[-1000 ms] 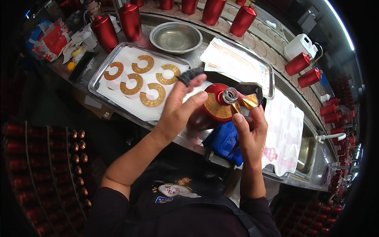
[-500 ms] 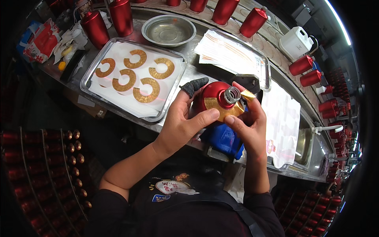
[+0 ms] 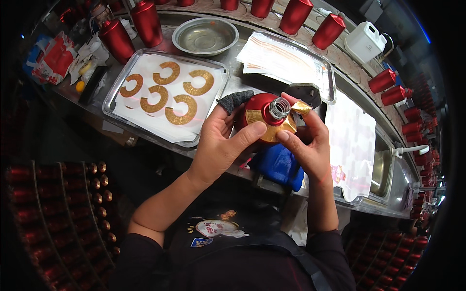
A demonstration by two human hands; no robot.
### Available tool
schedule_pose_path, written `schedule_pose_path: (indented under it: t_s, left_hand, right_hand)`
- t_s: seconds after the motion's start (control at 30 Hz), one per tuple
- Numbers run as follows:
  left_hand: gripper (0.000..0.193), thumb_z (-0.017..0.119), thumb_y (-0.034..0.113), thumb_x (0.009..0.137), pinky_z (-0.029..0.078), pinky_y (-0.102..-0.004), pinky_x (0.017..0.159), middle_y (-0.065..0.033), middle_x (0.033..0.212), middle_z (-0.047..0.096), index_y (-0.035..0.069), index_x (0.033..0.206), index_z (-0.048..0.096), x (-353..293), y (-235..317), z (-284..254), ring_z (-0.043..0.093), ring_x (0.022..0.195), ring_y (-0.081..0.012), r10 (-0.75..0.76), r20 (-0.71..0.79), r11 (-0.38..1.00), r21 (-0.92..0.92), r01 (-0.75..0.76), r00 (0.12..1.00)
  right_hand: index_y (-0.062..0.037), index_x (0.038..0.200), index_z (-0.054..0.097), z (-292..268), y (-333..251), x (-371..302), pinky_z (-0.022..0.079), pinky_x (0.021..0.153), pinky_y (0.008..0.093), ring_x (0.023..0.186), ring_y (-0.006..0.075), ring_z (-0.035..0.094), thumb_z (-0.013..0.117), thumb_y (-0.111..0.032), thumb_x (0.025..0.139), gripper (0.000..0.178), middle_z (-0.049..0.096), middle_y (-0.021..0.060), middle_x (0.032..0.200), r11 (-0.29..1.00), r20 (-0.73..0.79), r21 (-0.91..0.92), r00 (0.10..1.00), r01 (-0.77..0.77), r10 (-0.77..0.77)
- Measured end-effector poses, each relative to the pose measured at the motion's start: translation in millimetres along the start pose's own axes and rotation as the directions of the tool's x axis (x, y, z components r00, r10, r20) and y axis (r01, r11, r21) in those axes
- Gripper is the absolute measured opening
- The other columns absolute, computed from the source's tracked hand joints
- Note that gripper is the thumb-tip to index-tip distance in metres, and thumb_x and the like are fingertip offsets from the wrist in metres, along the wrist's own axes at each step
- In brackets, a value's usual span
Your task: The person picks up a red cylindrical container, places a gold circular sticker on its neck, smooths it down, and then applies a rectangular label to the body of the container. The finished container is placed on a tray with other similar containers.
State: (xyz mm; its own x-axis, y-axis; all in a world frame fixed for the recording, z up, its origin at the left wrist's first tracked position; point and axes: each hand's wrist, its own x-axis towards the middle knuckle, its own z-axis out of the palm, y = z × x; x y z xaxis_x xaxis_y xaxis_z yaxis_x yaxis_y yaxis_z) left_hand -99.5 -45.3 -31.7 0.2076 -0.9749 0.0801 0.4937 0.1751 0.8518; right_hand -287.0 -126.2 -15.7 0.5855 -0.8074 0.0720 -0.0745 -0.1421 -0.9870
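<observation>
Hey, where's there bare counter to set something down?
Narrow bare metal runs between the gold-label tray and the paper stack; a smaller patch lies between the basin and the standing red bottles. It's crowded around the held bottle: left hand, right hand, blue object, black holder.

Red characters stand in a white oval emblem (image 3: 209, 228) on the dark apron (image 3: 208, 262), above a blue badge (image 3: 202, 242) with pale marks. A gold label (image 3: 272, 134) lies on the shoulder of the red bottle (image 3: 256, 102); five gold C-shaped labels (image 3: 191, 116) lie on white sheets (image 3: 155, 123). Print on the red-and-white bag (image 3: 54, 59) and white jug (image 3: 364, 43) is too small to read.
</observation>
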Motion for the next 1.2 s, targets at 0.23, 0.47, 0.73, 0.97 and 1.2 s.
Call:
schedule_pose_path:
  t_s: [0.23, 0.47, 0.73, 0.97, 1.2]
  left_hand:
    - [0.052, 0.076, 0.012, 0.091, 0.048, -0.0325, 0.104, -0.0131, 0.129, 0.062, -0.003, 0.134, 0.05, 1, 1, -1, 0.06, 0.117, -0.0164, 0.0, 0.004, 0.996, 0.093, -0.001, 1.0]
    - [0.054, 0.077, 0.013, 0.09, 0.048, -0.0324, 0.103, -0.0126, 0.128, 0.062, -0.003, 0.134, 0.05, 0, 2, 1, 0.06, 0.117, -0.0164, -0.008, 0.004, 0.996, 0.094, 0.007, 1.0]
    - [0.06, 0.082, 0.013, 0.084, 0.049, -0.0318, 0.101, -0.0127, 0.125, 0.062, -0.002, 0.132, 0.049, -1, -2, 5, 0.061, 0.116, -0.0166, 0.054, 0.002, 0.975, 0.217, -0.053, 0.999]
    - [0.06, 0.08, 0.015, 0.086, 0.049, -0.0319, 0.101, -0.013, 0.126, 0.062, -0.002, 0.134, 0.048, -1, -2, 3, 0.061, 0.115, -0.0164, 0.025, 0.001, 0.98, 0.198, -0.025, 1.0]
    - [0.051, 0.074, 0.018, 0.093, 0.049, -0.0307, 0.1, -0.0125, 0.126, 0.063, -0.002, 0.134, 0.051, -1, -1, 5, 0.061, 0.114, -0.0156, 0.011, -0.03, 0.994, 0.11, -0.007, 0.999]
  right_hand:
    - [-0.0031, 0.122, 0.072, -30, 6, 25, 0.037, 0.063, 0.024, 0.073, 0.0072, 0.046, 0.073, -0.033, 0.089, 0.044, 0.06, 0.0013, 0.089, 0.87, 0.016, -0.4, 0.951, 0.288, -0.307]
    - [0.0002, 0.127, 0.067, -26, 1, 26, 0.039, 0.061, 0.0191, 0.064, 0.004, 0.048, 0.064, -0.032, 0.095, 0.045, 0.067, 0.0012, 0.097, 0.98, 0.073, 0.197, 0.997, 0.001, -0.016]
    - [0.002, 0.135, 0.059, -1, 12, 29, 0.032, 0.051, 0.0159, 0.06, -0.0015, 0.045, 0.069, -0.02, 0.091, 0.051, 0.07, 0.0019, 0.099, 0.957, -0.004, 0.28, 0.997, 0.074, -0.076]
    - [0.0038, 0.135, 0.058, -10, 8, 26, 0.03, 0.053, 0.0143, 0.062, -0.0018, 0.043, 0.07, -0.017, 0.091, 0.05, 0.07, 0.0014, 0.102, 0.946, 0.083, 0.319, 0.996, -0.056, 0.031]
    - [0.0034, 0.14, 0.054, 5, 8, 20, 0.048, 0.07, 0.0171, 0.087, 0.0055, 0.063, 0.074, -0.018, 0.085, 0.062, 0.069, 0.0061, 0.114, 0.969, 0.006, 0.235, 0.997, 0.079, -0.083]
